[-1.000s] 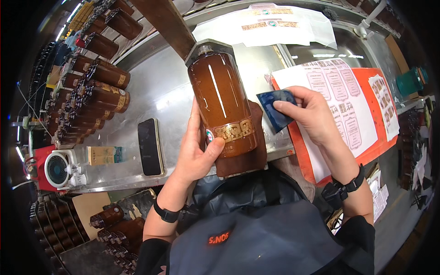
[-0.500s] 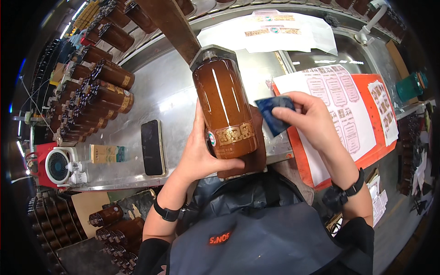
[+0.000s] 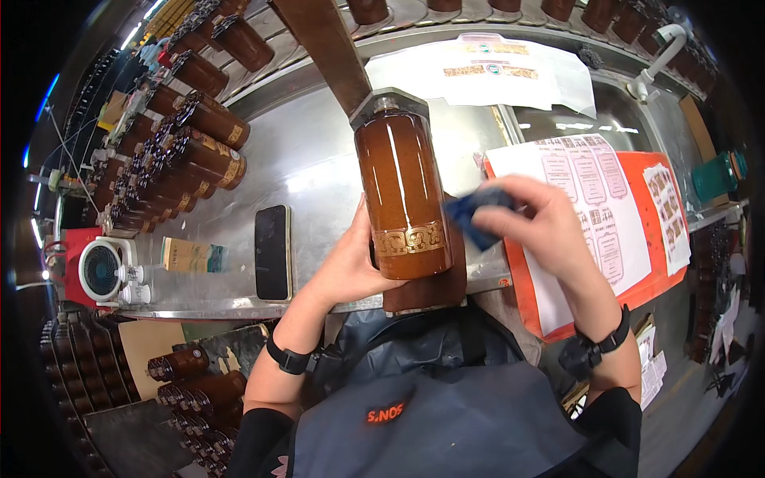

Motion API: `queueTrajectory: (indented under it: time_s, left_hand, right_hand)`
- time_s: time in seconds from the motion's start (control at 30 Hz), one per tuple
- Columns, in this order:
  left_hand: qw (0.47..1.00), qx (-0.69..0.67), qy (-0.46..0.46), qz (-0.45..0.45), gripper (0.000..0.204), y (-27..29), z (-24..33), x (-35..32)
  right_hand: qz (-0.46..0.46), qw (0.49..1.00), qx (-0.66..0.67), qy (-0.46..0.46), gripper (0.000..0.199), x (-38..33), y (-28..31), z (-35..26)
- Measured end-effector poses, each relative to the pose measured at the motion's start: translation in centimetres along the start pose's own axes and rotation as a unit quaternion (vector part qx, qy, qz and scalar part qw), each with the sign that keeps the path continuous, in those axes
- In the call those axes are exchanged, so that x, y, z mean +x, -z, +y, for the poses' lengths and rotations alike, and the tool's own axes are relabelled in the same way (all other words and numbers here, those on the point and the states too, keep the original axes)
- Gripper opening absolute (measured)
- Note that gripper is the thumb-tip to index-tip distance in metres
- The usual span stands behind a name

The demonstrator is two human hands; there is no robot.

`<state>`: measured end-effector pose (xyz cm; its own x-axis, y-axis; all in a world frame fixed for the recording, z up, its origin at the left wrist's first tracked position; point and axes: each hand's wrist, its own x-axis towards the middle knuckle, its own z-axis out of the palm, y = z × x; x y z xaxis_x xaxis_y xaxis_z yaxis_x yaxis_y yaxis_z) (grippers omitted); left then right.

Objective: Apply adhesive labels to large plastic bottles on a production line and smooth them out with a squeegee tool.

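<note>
A brown glass bottle (image 3: 402, 179) lies with its neck away from me, resting in a wooden stand (image 3: 426, 295). A gold patterned band (image 3: 408, 238) runs round it near its base. My left hand (image 3: 351, 263) is wrapped round the bottle's left side and base; most of its fingers are hidden beneath. To the right of the bottle my right hand (image 3: 530, 219) pinches a dark blue flat scraper (image 3: 476, 219), blurred by motion. The scraper's edge is close to the bottle's right side; I cannot tell whether they touch.
White printed sheets (image 3: 578, 231) lie on an orange-red board (image 3: 510, 271) at the right. More sheets (image 3: 490, 76) lie at the back. A phone (image 3: 273, 251) and small fan (image 3: 102, 269) are on the left, below rows of brown bottles (image 3: 211, 155). A tap (image 3: 649, 76) stands far right.
The bottle has turned: the green-and-white emblem at its left edge has gone from sight and the band's pattern has shifted. My left thumb has moved off the base. The scraper has tilted in my right hand.
</note>
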<state>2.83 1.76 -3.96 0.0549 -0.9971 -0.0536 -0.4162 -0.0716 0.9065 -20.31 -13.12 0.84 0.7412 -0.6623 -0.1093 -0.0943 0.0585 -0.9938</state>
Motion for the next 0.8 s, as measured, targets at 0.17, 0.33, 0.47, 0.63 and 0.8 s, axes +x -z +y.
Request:
queueTrajectory:
  time_s: [0.17,0.33,0.47,0.63,0.8]
  left_hand:
    - [1.000,0.007,-0.005,-0.014,0.114,-0.1,0.9,0.3]
    - [0.996,0.083,-0.007,0.036,0.116,0.1,1.9,-0.7]
    - [0.969,0.229,-0.017,0.088,0.117,0.2,5.9,-0.9]
    - [0.960,0.251,-0.058,0.111,0.118,-0.2,4.4,-1.3]
    - [0.973,0.140,-0.123,0.140,0.116,-1.0,1.3,-0.1]
  right_hand:
    - [0.090,0.976,-0.190,0.060,0.019,1.7,1.9,0.7]
    - [0.015,0.969,-0.221,0.108,0.019,1.9,0.4,-1.5]
    - [0.059,0.886,-0.368,0.276,0.029,1.7,-0.2,-2.6]
    - [-0.154,0.852,-0.341,0.366,0.044,-1.6,-3.4,-4.2]
    - [-0.059,0.823,-0.436,0.359,0.044,-1.0,-3.8,-4.4]
